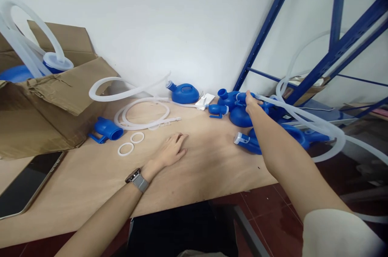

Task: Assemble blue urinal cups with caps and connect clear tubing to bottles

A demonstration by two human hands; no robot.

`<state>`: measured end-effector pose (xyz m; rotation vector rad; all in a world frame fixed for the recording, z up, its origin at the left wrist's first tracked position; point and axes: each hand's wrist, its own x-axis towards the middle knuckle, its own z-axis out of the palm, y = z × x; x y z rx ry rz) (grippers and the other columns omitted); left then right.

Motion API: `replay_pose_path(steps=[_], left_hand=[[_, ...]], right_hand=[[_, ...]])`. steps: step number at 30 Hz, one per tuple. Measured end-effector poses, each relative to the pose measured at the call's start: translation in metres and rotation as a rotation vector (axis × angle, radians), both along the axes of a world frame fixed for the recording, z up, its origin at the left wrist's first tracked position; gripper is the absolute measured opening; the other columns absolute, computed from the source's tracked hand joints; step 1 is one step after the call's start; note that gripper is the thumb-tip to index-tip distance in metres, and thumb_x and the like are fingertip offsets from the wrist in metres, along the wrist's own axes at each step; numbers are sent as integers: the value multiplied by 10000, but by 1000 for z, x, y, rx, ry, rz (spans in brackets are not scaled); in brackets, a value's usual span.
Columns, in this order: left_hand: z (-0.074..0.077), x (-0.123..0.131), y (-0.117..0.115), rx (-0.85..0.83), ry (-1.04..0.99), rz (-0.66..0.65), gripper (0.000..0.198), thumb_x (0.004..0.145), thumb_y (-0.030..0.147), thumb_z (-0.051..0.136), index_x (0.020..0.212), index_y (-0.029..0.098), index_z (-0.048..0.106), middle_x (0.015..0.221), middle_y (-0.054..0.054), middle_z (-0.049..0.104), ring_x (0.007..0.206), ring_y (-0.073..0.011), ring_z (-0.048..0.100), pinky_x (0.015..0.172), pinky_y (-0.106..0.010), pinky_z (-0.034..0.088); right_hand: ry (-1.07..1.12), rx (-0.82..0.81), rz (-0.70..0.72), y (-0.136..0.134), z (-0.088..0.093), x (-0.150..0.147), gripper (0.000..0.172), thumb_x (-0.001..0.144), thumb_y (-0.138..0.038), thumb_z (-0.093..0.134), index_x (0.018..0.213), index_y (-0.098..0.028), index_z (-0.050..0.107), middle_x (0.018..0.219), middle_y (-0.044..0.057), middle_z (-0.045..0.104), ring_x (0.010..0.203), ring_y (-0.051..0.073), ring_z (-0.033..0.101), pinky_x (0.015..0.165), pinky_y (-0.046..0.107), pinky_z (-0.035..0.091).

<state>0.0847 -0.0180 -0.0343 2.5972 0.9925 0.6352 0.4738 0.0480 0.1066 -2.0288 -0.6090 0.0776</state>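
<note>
My left hand (172, 150) lies flat on the wooden table (200, 168), fingers stretched out and nothing in it. To its left are two white rings (125, 149) and a blue plastic spout piece with a handle (108, 129). My right hand (252, 102) reaches to the back right and is closed around a blue spout piece (241, 97) with a clear hose (273, 102) running from it. Its fingers are partly hidden. Blue plastic bottles (239, 116) lie beneath and around that hand. Another blue spout piece (218, 110) with a hose rests left of it.
At the left stands an open cardboard box (45, 115) with blue bottles and hoses. A phone or tablet (27, 184) lies before it. A coiled hose (145, 99), a blue bottle (185, 93) and a white packet (205, 101) lie near the wall. A blue metal rack (266, 26) rises at right.
</note>
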Motion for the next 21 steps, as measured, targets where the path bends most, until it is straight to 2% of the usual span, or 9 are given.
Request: replay_pose_path(steps=[1,2,4,7,11,16,19,21], left_hand=[[0,0,0,3,-2,-3,543,1014,358,547,1530,199,496,1446,-179,575,1323,-351,578,1143,-543,467],[0,0,0,7,-3,-5,537,1016,359,544,1527,201,500,1442,-178,578,1321,-350,578,1141,-543,469],[0,0,0,15,1,-10,521,1021,359,535,1515,196,514,1434,-180,583,1314,-350,578,1137,-543,471],[0,0,0,23,20,-23,503,1030,367,523,1496,177,531,1429,-188,586,1302,-351,577,1135,-546,470],[2,0,0,34,48,-21,482,1037,368,512,1479,178,542,1421,-180,589,1279,-341,584,1122,-539,477],[4,0,0,35,77,-25,462,1048,367,498,1453,157,568,1402,-191,595,1262,-347,587,1105,-548,488],[3,1,-1,41,95,-25,439,1052,364,497,1424,151,595,1400,-191,597,1269,-345,587,1109,-548,488],[3,1,-1,52,97,-22,410,1056,355,496,1397,162,617,1399,-186,601,1272,-337,587,1113,-539,489]], right_hand=[[102,-25,-154,5,1,1,570,1055,-551,475,1363,-74,526,1406,342,535,1304,387,581,1047,645,444],[153,-28,-240,9,0,1,582,1046,-532,506,1427,-94,462,1481,352,464,1386,403,524,1098,649,410],[178,10,-279,12,-5,1,608,1035,-508,541,1482,-130,377,1548,332,389,1473,400,446,1177,602,365],[158,50,-216,8,-18,1,622,1019,-491,587,1474,-141,348,1559,301,368,1510,380,402,1230,501,344],[163,87,-159,0,-30,-9,639,1009,-438,608,1486,-141,304,1586,299,326,1532,388,348,1252,494,316],[287,188,-81,-11,-33,-36,675,995,-424,557,1545,-154,274,1610,269,331,1468,377,414,1221,488,381],[412,238,20,-25,-29,-47,635,958,-469,514,1524,-218,372,1550,192,443,1403,344,509,1147,508,491],[539,273,207,-35,-23,-50,551,933,-531,473,1414,-263,505,1398,152,568,1313,327,599,1027,511,583]])
